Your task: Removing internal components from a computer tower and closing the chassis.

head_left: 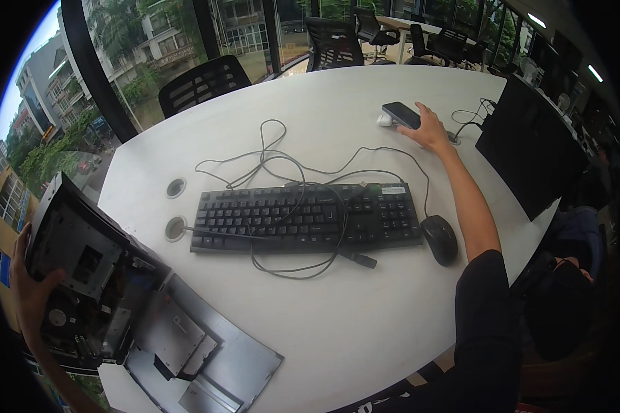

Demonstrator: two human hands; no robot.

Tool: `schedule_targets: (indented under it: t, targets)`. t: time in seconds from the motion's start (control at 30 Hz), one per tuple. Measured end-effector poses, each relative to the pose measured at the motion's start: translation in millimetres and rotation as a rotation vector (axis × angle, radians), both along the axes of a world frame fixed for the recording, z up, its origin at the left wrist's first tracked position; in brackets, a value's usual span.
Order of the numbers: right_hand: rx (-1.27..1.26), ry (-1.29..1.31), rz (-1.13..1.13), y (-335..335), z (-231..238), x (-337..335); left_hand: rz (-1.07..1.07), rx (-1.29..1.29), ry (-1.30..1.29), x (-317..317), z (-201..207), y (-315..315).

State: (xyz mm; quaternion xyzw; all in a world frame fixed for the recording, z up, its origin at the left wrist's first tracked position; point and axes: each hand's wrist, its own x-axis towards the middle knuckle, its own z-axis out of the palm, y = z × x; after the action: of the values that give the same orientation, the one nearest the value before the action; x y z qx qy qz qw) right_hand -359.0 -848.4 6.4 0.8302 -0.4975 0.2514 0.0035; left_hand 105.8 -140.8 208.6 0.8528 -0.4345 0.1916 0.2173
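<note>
At the far right of the table, my right hand (430,131) has its thumb and fingers on either side of a dark smartphone (399,113). A small white object (384,120), perhaps an earbud case, lies against the phone's near left side. At the left, my left hand (36,292) grips the outer edge of an opened black computer case (76,255), thumb inside and fingers hidden behind. The case stands tilted, its inner parts showing. Beside it, a bare metal panel (244,344) lies on the table, with a metal bracket-like part (176,341) over it.
On the white table (351,310) lie a black keyboard (310,217), a black mouse (439,239) and tangled cables (262,155), one ending in a plug (358,259). A black monitor (530,144) stands at the right. Two round cable holes (176,187) are at the left. Chairs (207,84) stand beyond.
</note>
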Motion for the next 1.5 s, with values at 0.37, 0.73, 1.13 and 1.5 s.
schedule_targets:
  t: [0.37,0.73,1.13,1.5]
  targets:
    - [0.133,-0.190,0.015,-7,-19,-26,0.030,0.016,-0.097,-3,-1,-2]
    - [-0.146,-0.195,0.129,-1,-25,-28,-0.008,0.015,-0.127,-3,0,-1]
    - [-0.041,-0.197,0.036,7,-18,-45,0.017,0.019,-0.171,1,-4,-1]
    - [-0.620,-0.568,0.574,162,83,0,0.168,0.085,-0.115,-29,4,-22]
